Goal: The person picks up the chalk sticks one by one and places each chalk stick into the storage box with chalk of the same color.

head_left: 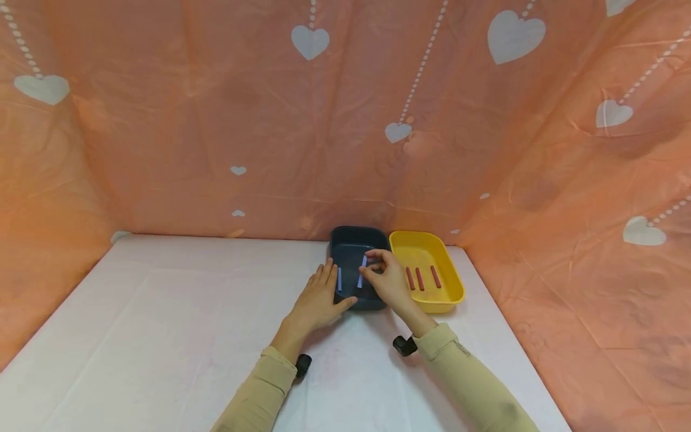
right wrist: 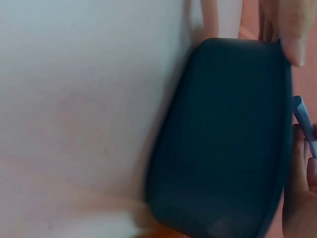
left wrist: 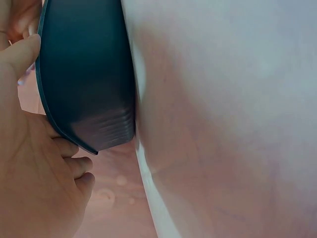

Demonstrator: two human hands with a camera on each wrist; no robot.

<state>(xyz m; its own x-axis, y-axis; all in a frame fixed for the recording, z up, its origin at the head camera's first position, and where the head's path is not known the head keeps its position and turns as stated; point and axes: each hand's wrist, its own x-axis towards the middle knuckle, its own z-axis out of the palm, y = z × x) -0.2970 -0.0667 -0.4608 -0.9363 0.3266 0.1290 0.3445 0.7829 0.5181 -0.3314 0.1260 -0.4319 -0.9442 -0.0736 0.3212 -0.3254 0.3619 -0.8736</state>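
A dark blue-green tray (head_left: 353, 232) stands near the back of the table. My left hand (head_left: 318, 300) rests on its near left corner, fingers extended along the left rim and thumb on the front rim; in the left wrist view the thumb touches the rim. Over the tray, my right hand (head_left: 385, 282) pinches a slim lavender stick (head_left: 360, 281) between thumb and fingertips, tilted with its lower end toward me. Another lavender stick (head_left: 339, 279) lies inside, close to the left hand. In the right wrist view, the pinched stick (right wrist: 300, 113) shows past the tray's rim.
A yellow tray (head_left: 456, 288) stands right beside the dark one, with three red sticks (head_left: 420, 279) in it. The white table (head_left: 162, 324) is bounded by an orange curtain (head_left: 270, 120) with white hearts at the back and sides.
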